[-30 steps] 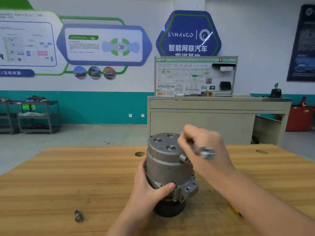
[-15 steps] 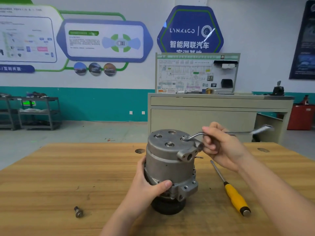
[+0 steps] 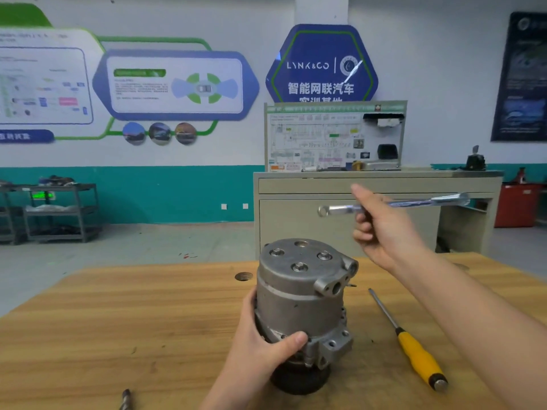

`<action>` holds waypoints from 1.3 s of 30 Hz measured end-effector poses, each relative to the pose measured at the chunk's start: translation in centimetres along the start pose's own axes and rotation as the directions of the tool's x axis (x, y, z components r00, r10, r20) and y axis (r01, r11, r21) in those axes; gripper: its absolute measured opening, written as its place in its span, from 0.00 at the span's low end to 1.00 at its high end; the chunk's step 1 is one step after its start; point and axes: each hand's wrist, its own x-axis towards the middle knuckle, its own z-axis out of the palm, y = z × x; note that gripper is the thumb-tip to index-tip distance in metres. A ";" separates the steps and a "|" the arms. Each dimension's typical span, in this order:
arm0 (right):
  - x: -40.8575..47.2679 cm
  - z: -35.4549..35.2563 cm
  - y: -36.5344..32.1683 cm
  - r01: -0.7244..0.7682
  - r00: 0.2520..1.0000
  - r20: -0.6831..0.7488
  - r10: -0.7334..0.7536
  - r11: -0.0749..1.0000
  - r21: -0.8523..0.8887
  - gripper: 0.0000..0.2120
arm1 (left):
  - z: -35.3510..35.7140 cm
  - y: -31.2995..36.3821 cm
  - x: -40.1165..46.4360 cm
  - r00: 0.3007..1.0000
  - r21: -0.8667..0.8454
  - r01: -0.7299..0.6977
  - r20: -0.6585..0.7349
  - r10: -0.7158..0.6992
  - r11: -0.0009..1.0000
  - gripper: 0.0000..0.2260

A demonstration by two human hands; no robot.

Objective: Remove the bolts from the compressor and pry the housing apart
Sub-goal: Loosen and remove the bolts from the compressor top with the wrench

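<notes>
Grey cabinet (image 3: 349, 229) and metal shelving (image 3: 59, 214) behind.

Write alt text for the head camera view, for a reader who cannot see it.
A person's left hand grips a grey compressor standing upright on a wooden table, while the right hand holds a wrench in the air above it. A yellow-handled screwdriver lies to its right; a loose bolt lies near the front edge.

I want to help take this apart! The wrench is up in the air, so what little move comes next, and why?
Probably lower the silver ring wrench in the right hand onto a bolt head atop the grey metal compressor. Bolt heads still sit in its top face, the wrench hangs clear above it, and the left hand grips the body.
</notes>
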 end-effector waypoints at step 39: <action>-3.0 -2.8 0.3 -0.070 0.948 0.283 0.145 0.963 -0.259 0.09 | -0.1 0.2 -0.2 1.000 -0.049 0.016 0.014 -0.016 0.999 0.45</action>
